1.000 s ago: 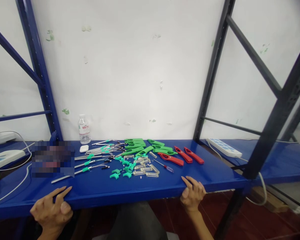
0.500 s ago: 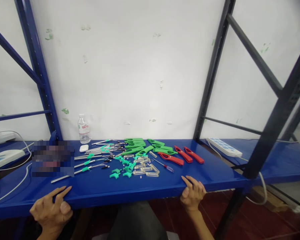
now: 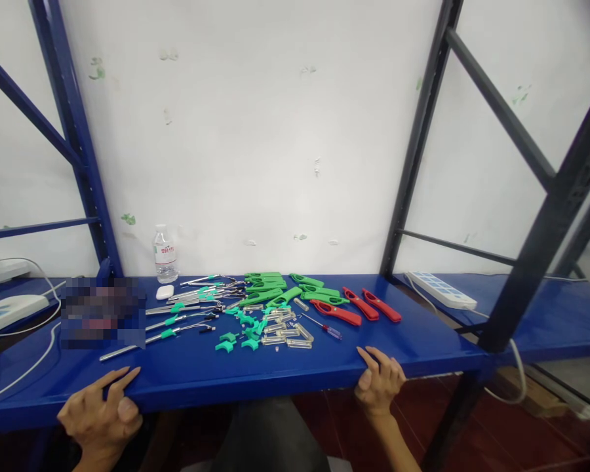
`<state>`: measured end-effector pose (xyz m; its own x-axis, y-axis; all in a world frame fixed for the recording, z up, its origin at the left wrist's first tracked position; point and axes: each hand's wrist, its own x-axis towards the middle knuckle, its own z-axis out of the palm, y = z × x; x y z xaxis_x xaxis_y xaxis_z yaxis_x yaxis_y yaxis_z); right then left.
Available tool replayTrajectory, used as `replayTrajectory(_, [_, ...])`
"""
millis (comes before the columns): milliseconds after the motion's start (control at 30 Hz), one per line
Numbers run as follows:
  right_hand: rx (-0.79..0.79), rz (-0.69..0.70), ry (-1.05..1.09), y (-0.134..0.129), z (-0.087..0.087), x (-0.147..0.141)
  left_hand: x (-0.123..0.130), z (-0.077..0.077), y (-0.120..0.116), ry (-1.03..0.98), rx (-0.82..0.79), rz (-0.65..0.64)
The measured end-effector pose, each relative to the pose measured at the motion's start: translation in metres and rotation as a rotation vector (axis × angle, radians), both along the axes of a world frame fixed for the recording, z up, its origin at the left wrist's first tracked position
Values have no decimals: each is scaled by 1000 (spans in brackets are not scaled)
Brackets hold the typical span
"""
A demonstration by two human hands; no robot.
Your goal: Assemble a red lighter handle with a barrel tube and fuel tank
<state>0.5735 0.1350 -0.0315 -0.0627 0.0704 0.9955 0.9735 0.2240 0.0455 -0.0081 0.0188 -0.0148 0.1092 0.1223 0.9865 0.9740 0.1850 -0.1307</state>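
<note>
My left hand (image 3: pixel 101 413) rests on the table's front edge at the left, fingers apart and holding nothing. On the same edge at the right, my right hand (image 3: pixel 379 380) lies with its fingers apart, also empty. Between and beyond them are several metal rods with wires (image 3: pixel 150 344), small teal plastic clips (image 3: pixel 225 345), clear cartridges (image 3: pixel 299 343), green handle shells (image 3: pixel 288 297) and red handle shells (image 3: pixel 341 312). A screwdriver (image 3: pixel 332 332) with a purple handle lies nearest my right hand, beside the cartridges.
The blue table (image 3: pixel 187 380) meets a white wall. A water bottle (image 3: pixel 166 254) and a white case (image 3: pixel 165 292) stand at the back left. Power strips (image 3: pixel 442 290) lie at both sides, with loose white cables. Shelf posts (image 3: pixel 535 242) flank the table. A blurred patch covers something at the left.
</note>
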Motion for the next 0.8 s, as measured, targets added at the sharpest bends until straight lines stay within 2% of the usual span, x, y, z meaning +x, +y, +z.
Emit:
replayTrajectory(300, [-10, 24, 7, -1, -1, -1, -1, -5, 0, -36, -25, 8])
replayTrajectory(800, [-3, 10, -3, 0, -2, 0, 1, 0, -5, -15, -66, 19])
